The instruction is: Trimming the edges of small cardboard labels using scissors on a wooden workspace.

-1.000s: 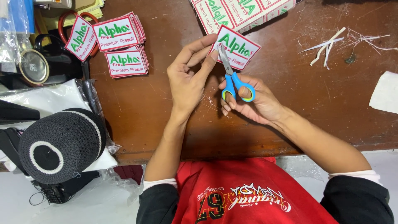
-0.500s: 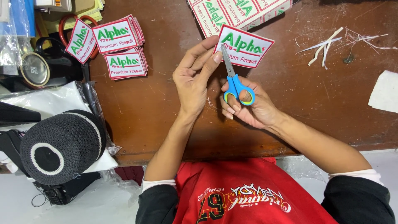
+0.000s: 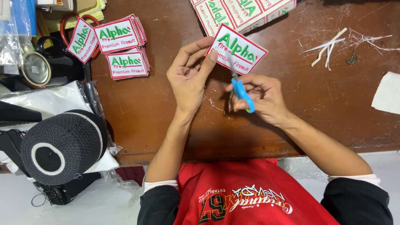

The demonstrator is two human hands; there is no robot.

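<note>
The left hand point(image 3: 189, 77) pinched the lower left edge of a white embroidered patch point(image 3: 236, 50) between thumb and forefinger, holding it just above the brown wooden table point(image 3: 166, 116). The right hand point(image 3: 260, 98) was closed through the blue handles of small scissors point(image 3: 239, 85), whose blades pointed up to the patch's lower edge, beside the left fingertips. The two hands sat close together, nearly touching, in front of the person's red shirt point(image 3: 241, 196).

The patch, a rectangle with a red border and green and red stitching, looked light, thin and fairly stiff, likely to keep its shape when gripped at one edge. It seemed neither slippery nor fragile, though the stitched border could fray if nicked. The edge away from the blades looked the safest place to hold.

Further up the table lay a sheet of uncut patches point(image 3: 243, 14), well apart from the hands. To the left sat stacks of finished patches point(image 3: 121, 48). White trimmed strips and threads point(image 3: 329, 43) lay scattered to the right. A black knitted cap point(image 3: 62, 146) rested at the far left, off the table.
</note>
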